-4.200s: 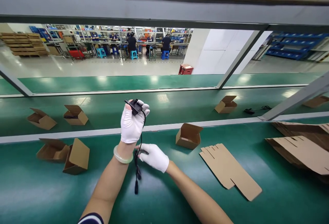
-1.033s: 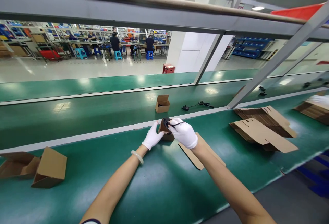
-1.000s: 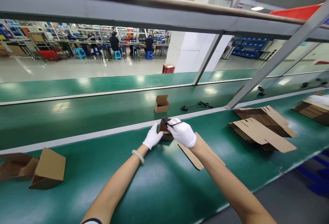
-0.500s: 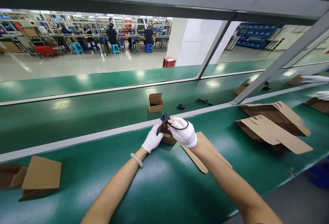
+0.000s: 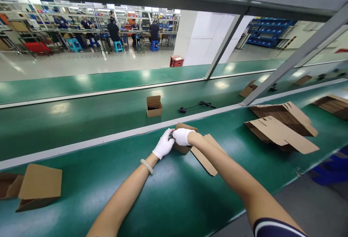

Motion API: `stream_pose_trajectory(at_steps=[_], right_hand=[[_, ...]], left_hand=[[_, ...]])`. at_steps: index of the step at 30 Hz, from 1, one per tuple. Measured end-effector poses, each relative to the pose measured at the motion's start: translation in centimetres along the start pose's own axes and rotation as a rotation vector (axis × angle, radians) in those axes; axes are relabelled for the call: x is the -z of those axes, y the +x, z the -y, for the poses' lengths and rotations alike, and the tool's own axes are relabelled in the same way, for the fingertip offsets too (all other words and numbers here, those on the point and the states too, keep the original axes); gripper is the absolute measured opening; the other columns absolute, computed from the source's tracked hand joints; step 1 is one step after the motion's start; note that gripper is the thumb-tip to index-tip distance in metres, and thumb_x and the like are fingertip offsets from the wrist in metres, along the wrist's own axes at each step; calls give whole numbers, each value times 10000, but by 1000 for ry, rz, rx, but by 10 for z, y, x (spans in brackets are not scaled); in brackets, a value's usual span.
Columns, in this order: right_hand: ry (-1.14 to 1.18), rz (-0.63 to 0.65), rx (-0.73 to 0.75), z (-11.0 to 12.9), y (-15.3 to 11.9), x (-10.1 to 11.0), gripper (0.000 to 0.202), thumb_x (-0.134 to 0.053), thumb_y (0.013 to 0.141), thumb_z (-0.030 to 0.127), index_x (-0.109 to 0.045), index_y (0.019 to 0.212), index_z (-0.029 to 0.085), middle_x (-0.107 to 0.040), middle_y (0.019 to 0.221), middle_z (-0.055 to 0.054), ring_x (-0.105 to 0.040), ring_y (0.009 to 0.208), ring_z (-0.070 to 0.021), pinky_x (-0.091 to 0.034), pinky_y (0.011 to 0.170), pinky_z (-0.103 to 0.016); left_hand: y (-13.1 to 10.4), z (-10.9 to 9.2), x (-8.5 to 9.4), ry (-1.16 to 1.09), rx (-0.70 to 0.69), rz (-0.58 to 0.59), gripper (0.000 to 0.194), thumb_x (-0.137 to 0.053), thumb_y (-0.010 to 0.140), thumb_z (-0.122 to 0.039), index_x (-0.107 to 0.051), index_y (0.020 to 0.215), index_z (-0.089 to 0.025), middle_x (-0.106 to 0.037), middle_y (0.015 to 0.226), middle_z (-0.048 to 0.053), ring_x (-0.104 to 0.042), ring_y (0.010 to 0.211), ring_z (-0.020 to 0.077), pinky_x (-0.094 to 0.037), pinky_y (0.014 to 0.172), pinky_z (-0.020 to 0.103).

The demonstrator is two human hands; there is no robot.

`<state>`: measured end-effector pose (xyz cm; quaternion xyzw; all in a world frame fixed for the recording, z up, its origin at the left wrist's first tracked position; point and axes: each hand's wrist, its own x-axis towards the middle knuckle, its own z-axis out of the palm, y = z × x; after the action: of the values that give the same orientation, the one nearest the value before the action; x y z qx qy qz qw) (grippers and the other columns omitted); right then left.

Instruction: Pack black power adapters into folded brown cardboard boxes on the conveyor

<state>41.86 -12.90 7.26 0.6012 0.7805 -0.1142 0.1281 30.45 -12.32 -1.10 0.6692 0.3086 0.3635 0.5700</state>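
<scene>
An open brown carton stands on the green bench, its flap raised at the back. My left hand, gloved in white, is closed at the carton's left side, with its fingertips at the rim. Over the carton's opening is my right hand, its gloved fingers pointing down and closed on something mostly hidden; a bit of dark material shows between the hands. A flat cardboard blank lies just right of the carton.
On the belt beyond the white rail are an open small box and a black cabled adapter. Stacked cardboard blanks lie right; an open carton lies left. A slanting metal post rises at right.
My right hand has turned downward over the carton; the black cabled part it held is now mostly hidden. The view has shifted slightly, and the co-worker's gloved hands at far right are gone from view.
</scene>
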Motion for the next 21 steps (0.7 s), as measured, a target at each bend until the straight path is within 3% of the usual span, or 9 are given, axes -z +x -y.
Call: stream_pose_trajectory(at_steps=[3,6,11,13,18,21], right_hand=[[20,85,76,-6,-7,3,127,-556,642,89,-666,648,151,-658,622,-50,-605,556,-165,-447,555,-253],[31,63,114,-7,-37,9,202,-494,718,88,-676,723,177,-682,735,-45,-620,654,-163,-447,604,-246],[4,-268,-29,-2,-82,18,270,-394,848,166,-655,912,185,-674,903,-71,-629,753,-192,-432,628,-269],[-42,-280,5,2,-81,15,246,-413,850,191,-652,906,172,-667,916,-95,-629,761,-207,-429,627,-277],[-89,-15,146,6,-45,-4,225,-445,863,252,-640,941,171,-683,816,-81,-635,697,-210,-442,598,-288],[-90,20,192,12,-33,-5,240,-487,842,256,-625,1008,151,-687,834,-86,-639,746,-214,-462,658,-305]], left_hand=[[-1,-1,-5,-46,7,13,498,-468,697,-103,-457,1193,-133,-522,1255,122,-472,1184,235,-337,1038,398],[-2,-1,-10,43,40,-52,449,-496,697,-117,-517,1145,-139,-540,1236,118,-455,1197,248,-287,1070,417],[-1,0,-19,26,89,-145,382,-484,726,-115,-556,1099,-143,-581,1179,105,-484,1167,232,-309,1058,413],[-1,1,-19,1,94,-159,382,-486,725,-114,-555,1100,-144,-590,1167,105,-502,1145,230,-321,1049,413],[-8,3,-15,-31,41,-108,332,-486,770,-192,-556,1092,-149,-614,1122,103,-550,1072,222,-356,1020,404],[-10,1,-13,34,25,-173,279,-471,802,-248,-574,1044,-154,-634,1071,99,-567,1041,222,-364,1012,402]])
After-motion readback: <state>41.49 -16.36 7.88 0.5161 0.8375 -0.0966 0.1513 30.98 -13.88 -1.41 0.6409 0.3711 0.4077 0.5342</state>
